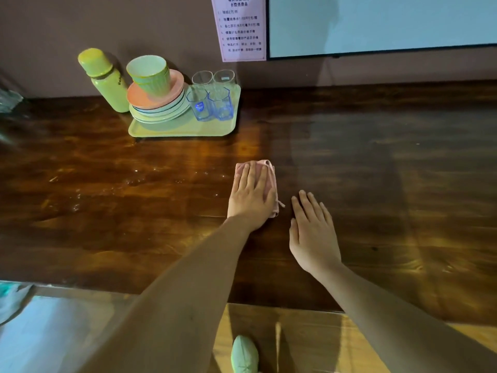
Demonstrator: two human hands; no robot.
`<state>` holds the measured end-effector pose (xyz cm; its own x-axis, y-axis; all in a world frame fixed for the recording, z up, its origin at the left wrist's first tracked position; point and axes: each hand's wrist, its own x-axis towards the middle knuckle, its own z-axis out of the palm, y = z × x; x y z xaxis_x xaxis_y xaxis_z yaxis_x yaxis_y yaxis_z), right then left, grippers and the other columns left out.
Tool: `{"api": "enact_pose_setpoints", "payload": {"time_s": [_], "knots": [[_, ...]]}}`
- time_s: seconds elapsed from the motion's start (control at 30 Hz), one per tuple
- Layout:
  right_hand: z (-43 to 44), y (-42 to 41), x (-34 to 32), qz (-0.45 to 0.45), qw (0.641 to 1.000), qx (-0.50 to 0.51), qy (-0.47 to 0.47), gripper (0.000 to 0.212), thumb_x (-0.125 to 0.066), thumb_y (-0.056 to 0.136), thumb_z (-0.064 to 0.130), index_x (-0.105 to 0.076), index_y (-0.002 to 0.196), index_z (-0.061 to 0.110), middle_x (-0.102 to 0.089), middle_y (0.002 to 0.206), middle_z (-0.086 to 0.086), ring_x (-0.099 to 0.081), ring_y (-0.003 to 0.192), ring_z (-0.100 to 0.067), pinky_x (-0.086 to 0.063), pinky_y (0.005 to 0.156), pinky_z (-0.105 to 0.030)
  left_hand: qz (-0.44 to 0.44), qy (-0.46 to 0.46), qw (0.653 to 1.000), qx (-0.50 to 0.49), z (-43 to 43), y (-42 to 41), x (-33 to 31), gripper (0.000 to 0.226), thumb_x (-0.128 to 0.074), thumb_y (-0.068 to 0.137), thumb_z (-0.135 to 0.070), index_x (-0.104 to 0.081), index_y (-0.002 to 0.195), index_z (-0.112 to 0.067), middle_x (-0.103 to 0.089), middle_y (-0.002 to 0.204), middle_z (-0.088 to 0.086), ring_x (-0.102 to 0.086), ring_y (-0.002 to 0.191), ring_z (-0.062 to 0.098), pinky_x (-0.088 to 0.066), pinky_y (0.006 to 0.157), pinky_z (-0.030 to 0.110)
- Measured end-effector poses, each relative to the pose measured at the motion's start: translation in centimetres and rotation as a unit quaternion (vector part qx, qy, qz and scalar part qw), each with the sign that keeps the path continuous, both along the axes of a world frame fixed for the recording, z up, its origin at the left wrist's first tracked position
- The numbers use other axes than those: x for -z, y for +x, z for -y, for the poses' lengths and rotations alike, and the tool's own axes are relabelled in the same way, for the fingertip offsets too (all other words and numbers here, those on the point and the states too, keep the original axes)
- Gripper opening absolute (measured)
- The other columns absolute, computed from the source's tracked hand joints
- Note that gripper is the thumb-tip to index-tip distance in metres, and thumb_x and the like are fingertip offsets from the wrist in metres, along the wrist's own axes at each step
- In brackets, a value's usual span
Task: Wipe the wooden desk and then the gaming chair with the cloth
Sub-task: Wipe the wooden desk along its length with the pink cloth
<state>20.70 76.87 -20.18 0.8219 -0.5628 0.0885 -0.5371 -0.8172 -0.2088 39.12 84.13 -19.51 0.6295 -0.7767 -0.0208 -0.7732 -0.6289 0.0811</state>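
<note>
From my seat at the remote feed, the left hand [251, 200] lies flat on a folded pink cloth [270, 176], palm down, pressing it against the dark wooden table [376, 184]. Its fingers [254, 176] are straight and close together, pointing away from the body, and they curl round nothing. The cloth sits near the middle of the table, and its far edge and right edge show past the hand.

Just to the right, the right hand [312, 232] also rests flat on the bare wood, fingers extended and slightly spread, holding nothing. It lies beside the cloth without touching it.

Wet streaks and droplets glisten on the wood to the left of the cloth.

At the back left, against the wall, a pale green tray [183, 129] carries a stack of plates [158, 106] with a green cup [150, 74] on top, and clear glasses [212, 100] stand beside them on the same tray. A yellow-green flask [105, 79] stands upright on the table just left of the tray. A pink printed notice [242, 28] hangs on the wall beside a pale screen [376, 22].

Below the near edge of the table, on the floor, I see a green shape [244, 354], possibly a slipper.
</note>
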Motion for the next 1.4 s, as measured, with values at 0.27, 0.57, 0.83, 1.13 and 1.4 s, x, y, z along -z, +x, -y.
{"api": "enact_pose_setpoints", "payload": {"time_s": [0.27, 0.57, 0.83, 1.13, 1.4], "knots": [[-0.2, -0.2, -0.4, 0.006, 1.0, 0.001, 0.021, 0.059, -0.018, 0.11, 0.037, -0.032, 0.164, 0.015, -0.025, 0.173, -0.007, -0.012, 0.162, -0.021, -0.018, 0.131, -0.046, -0.016, -0.049, 0.999, -0.004, -4.8, -7.1, 0.2, 0.068, -0.015, 0.111, -0.054, -0.003, 0.169, -0.021, 0.002, 0.177, 0.006, 0.016, 0.162, 0.018, 0.001, 0.133, 0.044], [-0.1, 0.0, -0.3, 0.002, 1.0, -0.004, -0.002, 0.06, -0.018, 0.109, 0.036, -0.033, 0.163, 0.015, -0.025, 0.173, -0.007, -0.016, 0.162, -0.023, -0.023, 0.13, -0.048, -0.004, -0.011, 1.0, -0.013, 2.0, 1.1, -0.3, 0.075, -0.007, 0.104, -0.057, -0.004, 0.169, -0.02, -0.002, 0.177, 0.01, 0.009, 0.163, 0.022, 0.006, 0.131, 0.043], [0.1, 0.5, -0.8, -0.013, 1.0, 0.003, -0.022, 0.053, -0.034, 0.109, 0.035, -0.045, 0.157, 0.015, -0.039, 0.166, -0.009, -0.032, 0.156, -0.028, -0.033, 0.124, -0.05, -0.005, -0.017, 1.0, -0.013, 0.5, -0.7, 0.2, 0.071, -0.003, 0.108, -0.055, 0.001, 0.169, -0.018, 0.004, 0.177, 0.009, 0.016, 0.162, 0.022, 0.008, 0.131, 0.044], [6.8, 9.3, -2.2, -0.027, 0.998, 0.027, -0.043, 0.031, -0.058, 0.096, 0.02, -0.057, 0.124, 0.008, -0.055, 0.128, -0.012, -0.053, 0.114, -0.03, -0.048, 0.095, -0.042, 0.001, -0.032, 0.999, -0.011, 0.1, -1.5, 0.5, 0.072, -0.014, 0.107, -0.056, -0.011, 0.169, -0.019, -0.005, 0.177, 0.009, 0.01, 0.163, 0.021, 0.0, 0.132, 0.044], [7.5, 9.7, 0.0, 0.055, 0.994, 0.081, -0.047, 0.017, -0.043, 0.106, 0.026, -0.054, 0.11, 0.013, -0.054, 0.115, -0.006, -0.05, 0.104, -0.025, -0.048, 0.092, -0.042, 0.008, -0.004, 1.0, -0.008, 7.0, 7.6, -0.3, 0.076, -0.009, 0.104, -0.056, -0.01, 0.169, -0.019, -0.006, 0.177, 0.01, 0.005, 0.163, 0.024, 0.004, 0.131, 0.045]]}}
